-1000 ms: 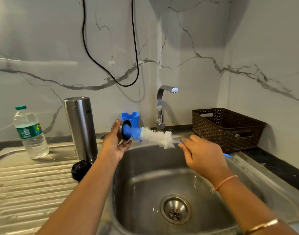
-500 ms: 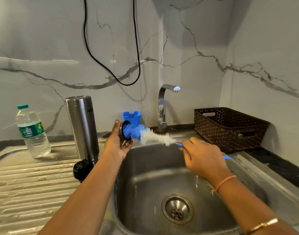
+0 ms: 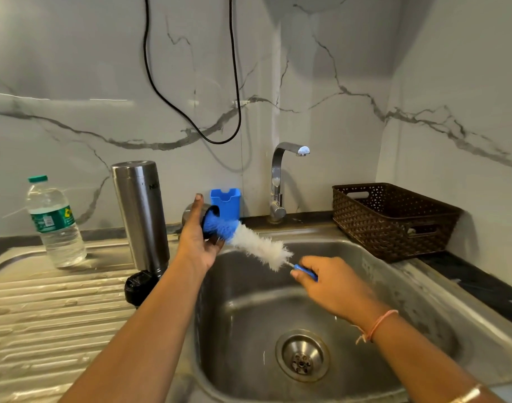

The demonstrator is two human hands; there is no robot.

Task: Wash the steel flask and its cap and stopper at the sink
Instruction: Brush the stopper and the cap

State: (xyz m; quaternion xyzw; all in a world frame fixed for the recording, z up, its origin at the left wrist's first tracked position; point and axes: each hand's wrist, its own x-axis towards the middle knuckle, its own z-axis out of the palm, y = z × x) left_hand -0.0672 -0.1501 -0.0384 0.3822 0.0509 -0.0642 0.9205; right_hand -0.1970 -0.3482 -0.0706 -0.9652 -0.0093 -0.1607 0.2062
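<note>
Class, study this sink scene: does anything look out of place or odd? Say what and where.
A black cable hangs in a loose loop down the wall, its lowest point just above and left of the tap. A lead dangling so close to a sink looks odd. Nothing else stands out.

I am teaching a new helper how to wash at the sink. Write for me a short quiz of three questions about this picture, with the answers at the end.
1. True or false: the blue end of the brush is inside the cap that the left hand holds.
2. What does the right hand grip? A) the tap B) the brush handle C) the water bottle
3. Fill the gap: the black stopper lies on the drainboard beside the steel ______.

Key: 1 true; 2 B; 3 flask.
</note>
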